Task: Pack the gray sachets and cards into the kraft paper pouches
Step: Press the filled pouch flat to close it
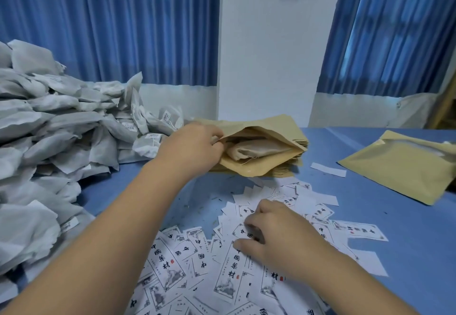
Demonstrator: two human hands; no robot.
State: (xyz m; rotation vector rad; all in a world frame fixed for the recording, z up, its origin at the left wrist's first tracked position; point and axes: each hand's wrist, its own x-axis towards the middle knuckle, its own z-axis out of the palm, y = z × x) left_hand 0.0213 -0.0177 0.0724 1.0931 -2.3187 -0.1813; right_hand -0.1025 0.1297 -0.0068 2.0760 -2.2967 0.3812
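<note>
Blue worktop [394,216], gray sachet heap [49,129], pouch stack [302,143]: the left hand [195,147] pinches the top pouch [259,165] open, a sachet [254,150] already inside. The right hand [274,230] pinches a card [243,231] from the scatter; sliding it in looks next.

Tabletop [407,240]: sachet heap [49,129] occupies L side, front to rear. Pouch stack [303,145] at ctr-rear, just R of heap. Open pouch [249,169] lies on top of stack, with one sachet [251,153] inside it. L grip [195,147] at pouch mouth, holding its upper lip. Cards [172,260] spread over front-ctr, before stack and R of heap. R grip [276,235] sits on cards, mid-spread. Second pouch [399,171] on R side, well apart from stack; paper slip [328,169] lies between the two. Pillar [266,55] behind stack. Curtains [111,26] behind heap and behind second pouch.
</note>
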